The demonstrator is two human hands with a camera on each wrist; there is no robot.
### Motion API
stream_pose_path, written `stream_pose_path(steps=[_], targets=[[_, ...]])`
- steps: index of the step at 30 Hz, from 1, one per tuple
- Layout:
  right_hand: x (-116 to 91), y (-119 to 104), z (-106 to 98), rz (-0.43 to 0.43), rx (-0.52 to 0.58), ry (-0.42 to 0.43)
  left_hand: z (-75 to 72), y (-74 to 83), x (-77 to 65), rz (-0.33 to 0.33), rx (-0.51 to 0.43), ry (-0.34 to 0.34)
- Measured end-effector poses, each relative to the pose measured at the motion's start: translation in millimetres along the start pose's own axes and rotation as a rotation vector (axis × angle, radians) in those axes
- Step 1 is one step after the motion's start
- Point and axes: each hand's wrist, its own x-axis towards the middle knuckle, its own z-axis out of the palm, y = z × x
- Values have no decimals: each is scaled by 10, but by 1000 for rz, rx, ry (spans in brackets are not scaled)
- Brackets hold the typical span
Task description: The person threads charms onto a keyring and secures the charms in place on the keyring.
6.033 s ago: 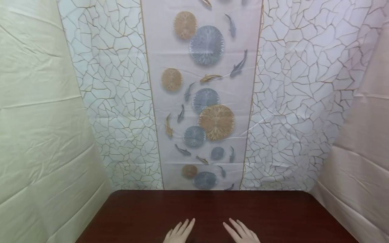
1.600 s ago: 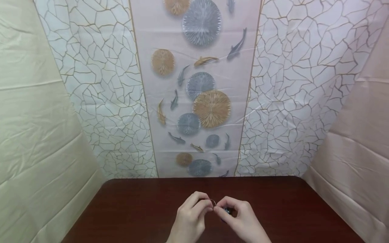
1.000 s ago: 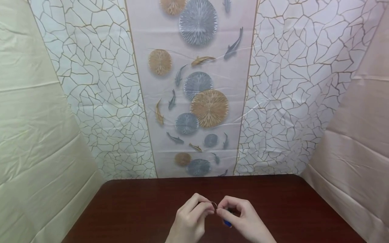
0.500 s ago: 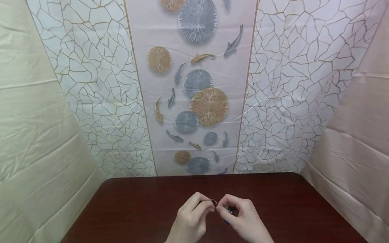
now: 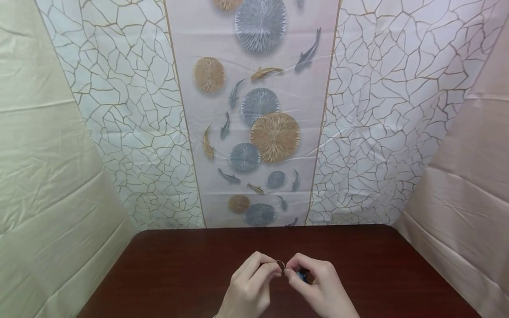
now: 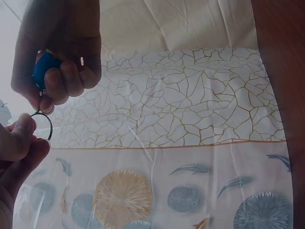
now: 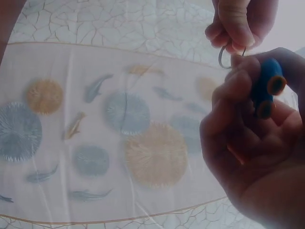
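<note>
Over the table, my left hand [image 5: 248, 285] pinches a thin metal key ring [image 6: 50, 128] between thumb and fingertips. My right hand [image 5: 321, 285] faces it, thumb and forefinger pinching at the ring's other side. Below that pinch a small blue charm [image 7: 268, 83] hangs inside the curled right fingers; in the right wrist view it shows two stubby ends with orange tips. The head view leaves only a bit of the blue charm [image 5: 302, 276] visible between right thumb and fingers. Part of the ring is hidden behind the fingertips of both hands.
A dark red-brown table [image 5: 179, 256] with rounded far corners lies under the hands. Behind it hangs a patterned cloth [image 5: 254, 132] with discs and fish. Plain cream cloths [image 5: 51, 176] close off the left and right sides.
Six seconds ago both hands lay spread at the front edge, holding nothing. Since then they have come together, gripping the keychain. Over the last second the blue charm has shifted slightly.
</note>
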Motion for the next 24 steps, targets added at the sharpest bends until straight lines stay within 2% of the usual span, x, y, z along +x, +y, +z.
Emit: stream_pose_path(steps=[4,10,24], targets=[[-3,42,1,-2,5,-17,-8,-8,4,-15,-18,5],[7,59,-4,-8,-37,43,-5,-26,4,-31,-46,30],[9,36,16,-21,-54,47,20,-37,-30,-53,-39,15]])
